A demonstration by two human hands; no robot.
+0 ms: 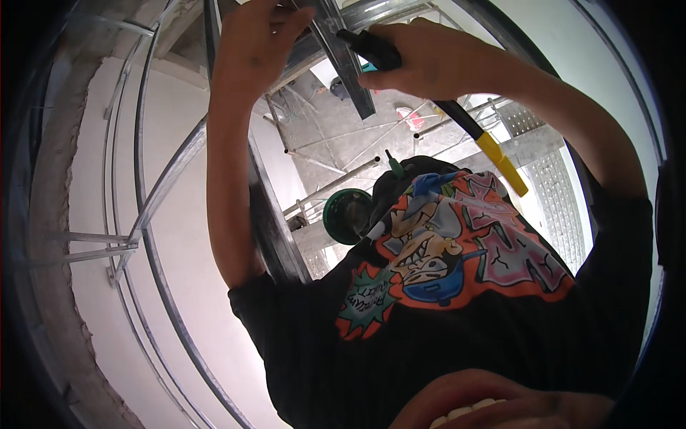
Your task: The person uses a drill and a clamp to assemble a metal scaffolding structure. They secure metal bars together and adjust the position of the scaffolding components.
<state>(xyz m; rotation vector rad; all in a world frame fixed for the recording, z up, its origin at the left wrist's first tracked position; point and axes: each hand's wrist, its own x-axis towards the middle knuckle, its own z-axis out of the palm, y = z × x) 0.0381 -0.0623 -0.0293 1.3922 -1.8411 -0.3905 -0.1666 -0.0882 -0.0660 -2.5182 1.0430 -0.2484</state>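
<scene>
My left hand (257, 53) is raised at the top, its fingers partly cut off by the picture's edge. Its thumb and bent fingers close at the side of a grey metal channel (350, 79), which slants down to a free end. In my right hand (436, 61) is a hammer, gripped close to its black head (375, 48). Below that hand the hammer's dark handle (461, 118) slopes down to the right and ends in a yellow grip (502, 164). The black head lies right beside the channel.
Curved metal rails (146, 193) run along the white wall at left. A dark upright post (275, 229) stands beside my left arm. Far below are scaffold tubes (332, 186), a perforated platform (529, 118) and a concrete floor. A green-rimmed round container (348, 216) shows by my shirt.
</scene>
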